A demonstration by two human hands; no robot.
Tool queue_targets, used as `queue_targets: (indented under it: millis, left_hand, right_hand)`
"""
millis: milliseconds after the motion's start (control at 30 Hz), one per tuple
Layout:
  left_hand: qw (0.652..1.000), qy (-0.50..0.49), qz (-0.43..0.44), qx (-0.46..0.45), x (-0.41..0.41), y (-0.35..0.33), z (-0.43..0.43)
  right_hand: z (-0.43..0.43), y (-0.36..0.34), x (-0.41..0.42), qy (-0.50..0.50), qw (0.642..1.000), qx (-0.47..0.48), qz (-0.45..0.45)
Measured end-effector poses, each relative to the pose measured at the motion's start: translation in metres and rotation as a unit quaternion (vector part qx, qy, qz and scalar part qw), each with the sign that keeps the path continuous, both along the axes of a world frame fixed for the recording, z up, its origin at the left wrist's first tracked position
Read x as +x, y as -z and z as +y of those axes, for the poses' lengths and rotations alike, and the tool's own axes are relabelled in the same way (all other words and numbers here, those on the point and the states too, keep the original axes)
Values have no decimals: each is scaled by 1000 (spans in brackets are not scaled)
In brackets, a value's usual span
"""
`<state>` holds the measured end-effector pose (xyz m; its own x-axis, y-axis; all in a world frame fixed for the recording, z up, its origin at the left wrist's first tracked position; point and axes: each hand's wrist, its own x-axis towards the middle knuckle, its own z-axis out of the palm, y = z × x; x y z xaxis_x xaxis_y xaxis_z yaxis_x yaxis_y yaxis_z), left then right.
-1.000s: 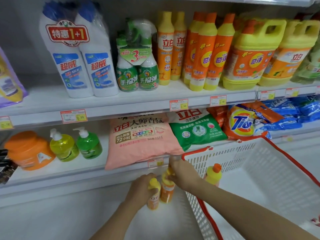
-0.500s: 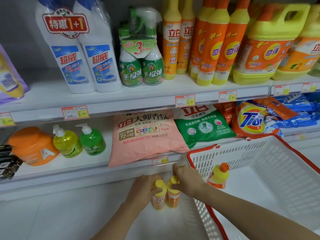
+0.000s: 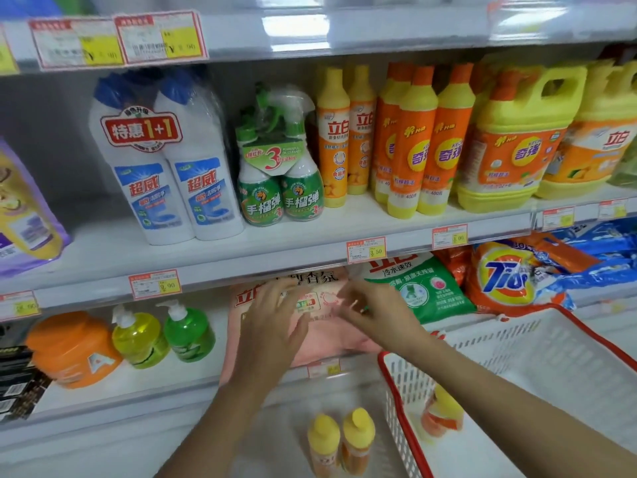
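Two small orange bottles with yellow caps (image 3: 339, 443) stand side by side on the white floor at the bottom centre, with no hand on them. My left hand (image 3: 272, 315) and my right hand (image 3: 370, 310) are raised in front of the pink detergent bag (image 3: 327, 336) on the lower shelf, fingers spread and holding nothing. Both hands are motion-blurred. A third yellow-capped bottle (image 3: 443, 412) stands inside the white basket with a red rim (image 3: 393, 377) at the right.
The middle shelf holds white toilet-cleaner bottles (image 3: 165, 160), green spray bottles (image 3: 281, 174), tall orange dish-soap bottles (image 3: 424, 139) and yellow jugs (image 3: 520, 139). The lower shelf carries an orange tub (image 3: 70, 350), pump bottles (image 3: 162, 336), a green bag (image 3: 418, 288) and a Tide bag (image 3: 510, 277).
Both hands let go of the two small bottles, which stay standing on the floor, and rose to the pink bag. The camera tilted upward.
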<state>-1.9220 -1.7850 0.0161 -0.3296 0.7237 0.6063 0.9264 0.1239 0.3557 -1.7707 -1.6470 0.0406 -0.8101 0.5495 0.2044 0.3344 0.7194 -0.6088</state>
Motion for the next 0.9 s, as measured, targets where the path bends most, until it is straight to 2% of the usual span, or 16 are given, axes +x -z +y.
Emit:
queue_targets:
  millis: [33,100,167,267,333,467,700,900]
  left_hand:
    - [999,-5,30,27,-8,-19,11]
    - [998,-16,60,9,-20,-50,29]
    - [996,-30,56,-63,-31,-66,41]
    - [981,-60,66,-174,-45,-62,49]
    - [971,-80,75,-212,-52,-54,50]
    - [972,-100,81,-199,-56,-47,55]
    - [978,-96,72,-170,-57,-43,56]
    - [981,-83,50,-168,-55,-45,55]
  right_hand:
    - [11,-24,-9,23,995,-17,99]
    - [34,-66,-29,57,967,-38,244]
    - [60,-95,-53,86,949,-36,302]
    - [97,-116,-88,135,950,-36,280]
    - [115,-122,-108,159,947,-44,276]
    - [135,-128,-139,191,943,-63,266]
    - [142,-124,-146,226,948,-4,225]
    - [114,-106,-111,207,917,4,340]
